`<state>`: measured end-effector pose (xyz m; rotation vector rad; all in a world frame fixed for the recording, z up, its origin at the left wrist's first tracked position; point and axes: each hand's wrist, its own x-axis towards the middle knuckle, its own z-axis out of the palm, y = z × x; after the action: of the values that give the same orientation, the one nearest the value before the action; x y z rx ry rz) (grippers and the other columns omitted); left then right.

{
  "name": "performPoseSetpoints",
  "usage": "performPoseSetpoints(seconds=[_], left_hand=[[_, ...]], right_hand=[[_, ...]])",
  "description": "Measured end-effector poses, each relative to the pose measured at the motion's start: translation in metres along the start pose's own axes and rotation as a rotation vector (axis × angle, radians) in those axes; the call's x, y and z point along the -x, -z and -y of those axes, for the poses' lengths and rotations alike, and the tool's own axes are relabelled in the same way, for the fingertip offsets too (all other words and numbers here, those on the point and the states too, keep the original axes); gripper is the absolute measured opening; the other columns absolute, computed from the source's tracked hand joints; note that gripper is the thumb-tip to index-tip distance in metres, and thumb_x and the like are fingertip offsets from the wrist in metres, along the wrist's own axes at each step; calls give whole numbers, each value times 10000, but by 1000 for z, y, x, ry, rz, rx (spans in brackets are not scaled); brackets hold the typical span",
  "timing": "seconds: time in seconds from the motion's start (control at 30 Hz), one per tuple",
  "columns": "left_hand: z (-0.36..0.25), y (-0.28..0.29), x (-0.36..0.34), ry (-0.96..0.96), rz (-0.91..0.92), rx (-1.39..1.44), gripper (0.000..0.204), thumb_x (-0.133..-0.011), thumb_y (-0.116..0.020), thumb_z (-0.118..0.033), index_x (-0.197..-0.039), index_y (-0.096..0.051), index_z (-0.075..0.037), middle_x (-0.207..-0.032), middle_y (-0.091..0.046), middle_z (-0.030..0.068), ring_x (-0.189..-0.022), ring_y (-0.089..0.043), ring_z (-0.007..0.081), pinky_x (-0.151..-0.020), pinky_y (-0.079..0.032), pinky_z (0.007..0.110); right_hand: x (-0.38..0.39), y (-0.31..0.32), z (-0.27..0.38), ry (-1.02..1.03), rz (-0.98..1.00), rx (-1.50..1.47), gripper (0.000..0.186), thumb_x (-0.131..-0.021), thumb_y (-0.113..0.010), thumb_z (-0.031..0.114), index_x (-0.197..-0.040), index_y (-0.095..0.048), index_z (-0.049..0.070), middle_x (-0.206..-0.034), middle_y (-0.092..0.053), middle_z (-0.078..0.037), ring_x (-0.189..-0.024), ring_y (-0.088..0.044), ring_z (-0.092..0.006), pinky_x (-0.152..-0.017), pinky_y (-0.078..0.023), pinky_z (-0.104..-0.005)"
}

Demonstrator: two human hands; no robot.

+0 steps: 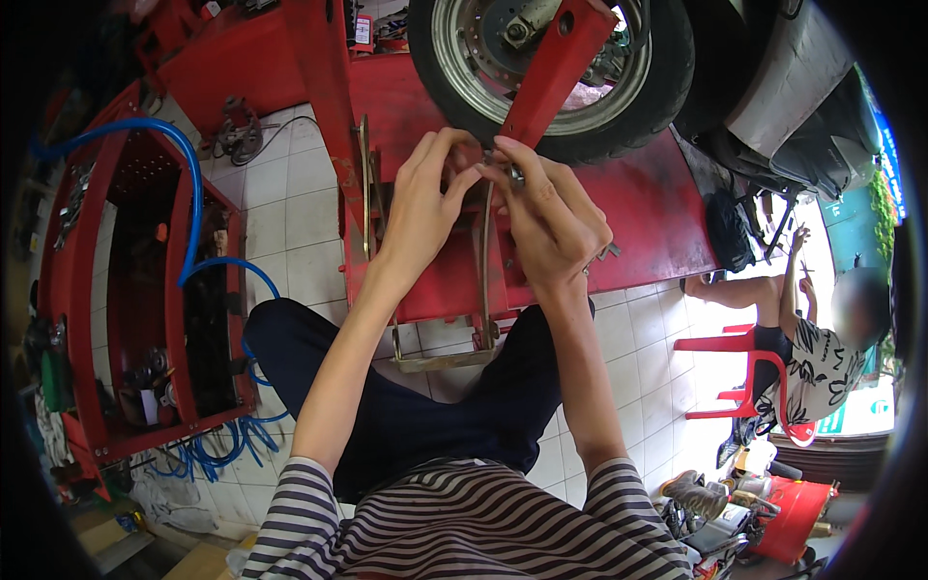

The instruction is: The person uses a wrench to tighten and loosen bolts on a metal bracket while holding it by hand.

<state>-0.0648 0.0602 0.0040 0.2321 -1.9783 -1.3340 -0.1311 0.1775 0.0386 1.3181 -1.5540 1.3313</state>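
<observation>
My left hand [432, 188] and my right hand [556, 213] meet in front of me, fingertips close together, over the end of a red metal lift platform [628, 232]. The fingers of my left hand are bent into a pinch, and whatever they hold is hidden. Thumb and fingers of my right hand are closed around a small shiny metal piece [517, 175], mostly covered. Just beyond my hands, a red steel bar [556, 77] slants up in front of a motorcycle wheel [454, 106] with a black tyre. Below my hands, a bent metal frame [445, 362] hangs between my knees.
At the left stands a red tool cart [174, 290] with shelves, and a blue air hose [196, 208] loops over it to the floor. On the right, another person sits on a red plastic chair [725, 343]. Parts and a red container [797, 512] lie at lower right.
</observation>
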Motion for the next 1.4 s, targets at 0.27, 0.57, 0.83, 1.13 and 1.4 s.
performPoseSetpoints(seconds=[0.27, 0.57, 0.83, 1.13, 1.4], left_hand=[[2, 0, -7, -100, -38, -226, 94, -833, -679, -4, -927, -684, -8, -918, -664, 92, -866, -646, 323, -733, -500, 403], [7, -4, -11, -77, 28, 82, 71, -877, -621, 35, -940, -634, 66, -865, -621, 161, -738, -641, 293, -675, -498, 369], [12, -8, -10, -103, 10, -3, 89, -913, -623, -15, -953, -615, 64, -868, -637, 171, -731, -642, 279, -665, -491, 369], [8, -4, -16, 155, 102, -16, 280, -967, -623, -196, -890, -629, 73, -704, -656, 121, -621, -585, 145, -608, -454, 316], [5, -4, -20, 50, 144, -199, 342, -1024, -519, -276, -918, -599, 40, -669, -566, 111, -603, -541, 216, -616, -434, 346]], right_hand=[[-21, 1, -1, -22, 95, 121, 407, -791, -725, -3, -1181, -718, 114, -797, -669, -42, -601, -630, -118, -511, -490, -271], [-11, 13, 10, -10, -77, 54, 422, -812, -721, -61, -1217, -675, 46, -1066, -711, -113, -747, -708, -117, -552, -569, -226], [31, 54, 4, 77, -158, 17, 299, -837, -665, -131, -1108, -628, -9, -1071, -640, -204, -724, -709, -217, -563, -634, -263], [52, 68, 3, 36, -165, -10, 260, -864, -611, -133, -1092, -578, -12, -1051, -589, -195, -604, -679, -205, -512, -581, -277], [60, 76, -1, 17, -107, 79, 217, -886, -615, -103, -1068, -555, -1, -1074, -583, -177, -674, -671, -197, -641, -576, -290]])
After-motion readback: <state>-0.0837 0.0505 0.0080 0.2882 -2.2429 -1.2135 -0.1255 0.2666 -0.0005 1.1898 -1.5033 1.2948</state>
